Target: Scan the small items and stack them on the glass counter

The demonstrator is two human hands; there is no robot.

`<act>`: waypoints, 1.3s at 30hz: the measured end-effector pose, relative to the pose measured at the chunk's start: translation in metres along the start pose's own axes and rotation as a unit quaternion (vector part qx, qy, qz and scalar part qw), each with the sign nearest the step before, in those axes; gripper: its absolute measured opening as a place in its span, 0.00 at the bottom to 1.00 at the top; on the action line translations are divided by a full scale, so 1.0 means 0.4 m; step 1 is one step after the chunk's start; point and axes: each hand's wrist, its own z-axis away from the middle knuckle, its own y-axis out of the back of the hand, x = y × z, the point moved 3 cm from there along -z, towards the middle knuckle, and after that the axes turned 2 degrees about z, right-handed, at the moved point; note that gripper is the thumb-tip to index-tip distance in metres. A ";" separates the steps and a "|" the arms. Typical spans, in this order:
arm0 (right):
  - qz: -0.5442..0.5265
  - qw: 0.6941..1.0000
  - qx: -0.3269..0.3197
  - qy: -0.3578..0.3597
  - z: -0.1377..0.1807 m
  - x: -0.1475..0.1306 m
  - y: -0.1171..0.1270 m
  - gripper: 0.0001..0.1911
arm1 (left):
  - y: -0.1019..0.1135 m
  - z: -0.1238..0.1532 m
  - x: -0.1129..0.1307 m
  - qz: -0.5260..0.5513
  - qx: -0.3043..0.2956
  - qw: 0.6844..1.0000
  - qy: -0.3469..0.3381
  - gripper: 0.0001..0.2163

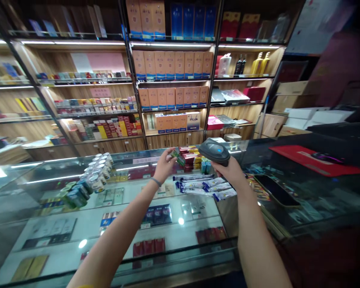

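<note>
I see a phone (275,190) on the glass counter (315,192), a mouse (330,158) on a red mat (291,154), and wall shelves (57,62) bearing orange boxes (169,63), blue boxes (187,22) and yellow bottles (257,66).

Green packet (179,158): left hand (165,162) is covering one end; print is blurring (too small to read).
Scanner (214,150): right hand (230,172) is hiding its grip.
Forearms (253,228): running off the bottom edge.
Topmost orange cartons (147,18): top edge is cutting them.

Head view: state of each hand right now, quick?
Left hand: closed, pinching a small green packet.
Right hand: closed, holding a dark handheld scanner.
</note>
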 end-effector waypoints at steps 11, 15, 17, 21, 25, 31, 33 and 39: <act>0.041 0.983 -0.154 0.088 0.054 -0.036 -0.251 0.28 | 0.363 0.158 0.045 0.226 0.104 0.965 0.080 0.17; 0.091 0.962 -0.223 0.127 0.087 -0.042 -0.309 0.29 | 0.408 0.181 0.029 0.267 0.113 0.953 0.085 0.18; 0.108 0.954 -0.241 0.139 0.101 -0.051 -0.321 0.28 | 0.415 0.188 0.027 0.277 0.107 0.951 0.087 0.20; 0.134 0.941 -0.269 0.154 0.120 -0.069 -0.333 0.29 | 0.412 0.193 0.029 0.297 0.096 0.945 0.101 0.21; 0.178 0.924 -0.293 0.169 0.130 -0.077 -0.342 0.23 | 0.403 0.190 0.028 0.324 0.090 0.937 0.097 0.18; 0.169 0.931 -0.277 0.166 0.133 -0.085 -0.339 0.24 | 0.407 0.190 0.028 0.302 0.094 0.944 0.092 0.16; 0.157 0.935 -0.272 0.164 0.131 -0.084 -0.336 0.26 | 0.411 0.191 0.026 0.302 0.092 0.944 0.096 0.17; 0.143 0.947 -0.234 0.167 0.114 -0.055 -0.327 0.28 | 0.411 0.191 0.024 0.294 0.120 0.943 0.098 0.20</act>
